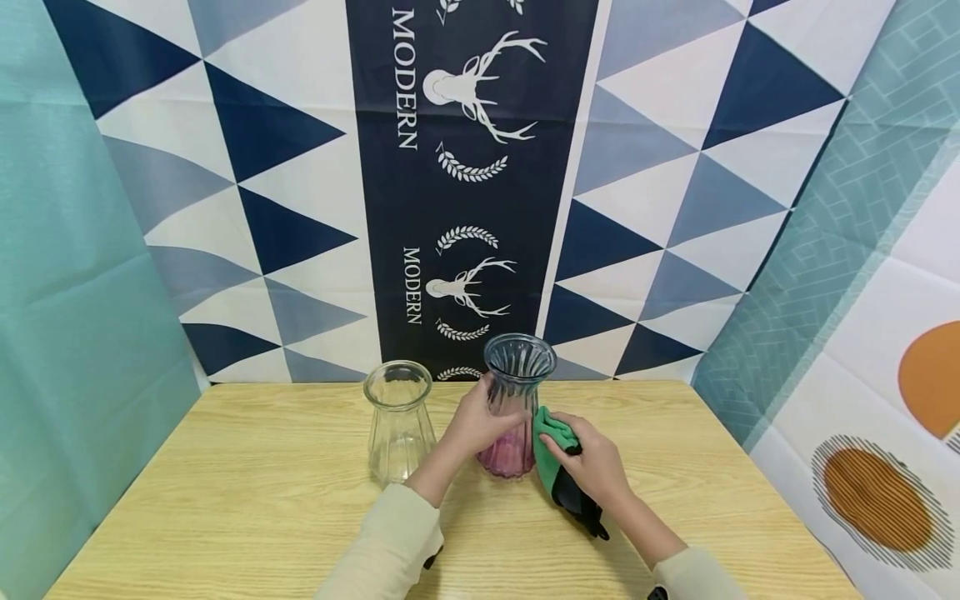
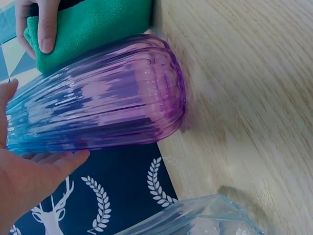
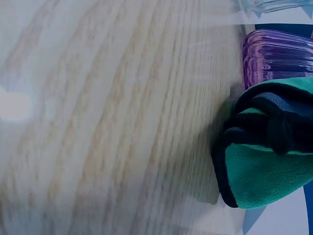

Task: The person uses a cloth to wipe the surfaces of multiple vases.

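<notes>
A ribbed glass vase, blue at its flared rim and pink-purple at its base, stands near the back of the table. My left hand grips it around the upper body, with the thumb on the near side. In the left wrist view the purple lower part of the vase shows plainly. My right hand pinches a folded green cloth with black edging against the vase's right side. The cloth hides part of the vase in the right wrist view, where the right hand itself is out of sight.
A clear glass vase stands just left of my left forearm. The pale wooden table ends at a patterned cloth backdrop. Hanging sheets close off the left and right sides.
</notes>
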{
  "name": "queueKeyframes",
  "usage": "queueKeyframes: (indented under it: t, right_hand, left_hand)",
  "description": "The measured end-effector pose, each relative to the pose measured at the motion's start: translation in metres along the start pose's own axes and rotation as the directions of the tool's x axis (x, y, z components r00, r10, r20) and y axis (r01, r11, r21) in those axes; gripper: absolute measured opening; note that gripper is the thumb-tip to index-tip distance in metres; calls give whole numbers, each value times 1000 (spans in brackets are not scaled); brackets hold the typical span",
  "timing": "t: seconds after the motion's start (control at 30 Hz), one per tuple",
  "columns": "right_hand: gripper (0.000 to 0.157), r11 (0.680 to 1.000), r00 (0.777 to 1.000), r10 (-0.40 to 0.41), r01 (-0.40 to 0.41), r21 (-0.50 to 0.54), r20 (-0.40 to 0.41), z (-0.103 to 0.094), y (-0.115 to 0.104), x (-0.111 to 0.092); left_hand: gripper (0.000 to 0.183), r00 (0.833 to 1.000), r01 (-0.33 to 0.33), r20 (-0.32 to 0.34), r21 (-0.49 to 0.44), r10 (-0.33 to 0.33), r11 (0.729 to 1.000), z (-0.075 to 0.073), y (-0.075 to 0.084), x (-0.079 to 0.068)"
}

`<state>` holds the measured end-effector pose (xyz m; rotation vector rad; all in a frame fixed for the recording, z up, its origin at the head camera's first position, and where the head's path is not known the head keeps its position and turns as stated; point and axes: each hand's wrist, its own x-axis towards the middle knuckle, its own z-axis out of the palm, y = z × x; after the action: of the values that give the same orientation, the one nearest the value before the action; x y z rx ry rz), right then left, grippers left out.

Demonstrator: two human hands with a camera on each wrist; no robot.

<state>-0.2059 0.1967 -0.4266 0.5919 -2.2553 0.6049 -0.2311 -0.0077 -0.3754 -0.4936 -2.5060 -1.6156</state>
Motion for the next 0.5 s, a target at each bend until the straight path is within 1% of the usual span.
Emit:
queueKeyframes:
  t: [0.1,0.17,0.33,0.4,0.5]
  right_hand:
    - [42,1000,1000,-8,8,6,0,-1,1,0]
    - [42,1000,1000,-15,15,15,-17,-3,1,2]
    - [45,998,994,-2,9,61,-113,-9,-1,16]
    - [45,997,989,8,4,82,-149,-12,-3,23]
    - [44,996,984,9,8,92,-180,-16,-7,31]
  left_hand:
    - [79,1000,-6,-24,-1,6,1000,1,0,0]
    - [78,999,-13,-45,12,13,1000,2,-1,1]
    - [79,997,-25,-76,51,29,998,4,-2,2]
    - [78,997,-25,-76,53,29,998,4,-2,2]
    - [76,997,-21,-70,51,24,998,3,-1,2]
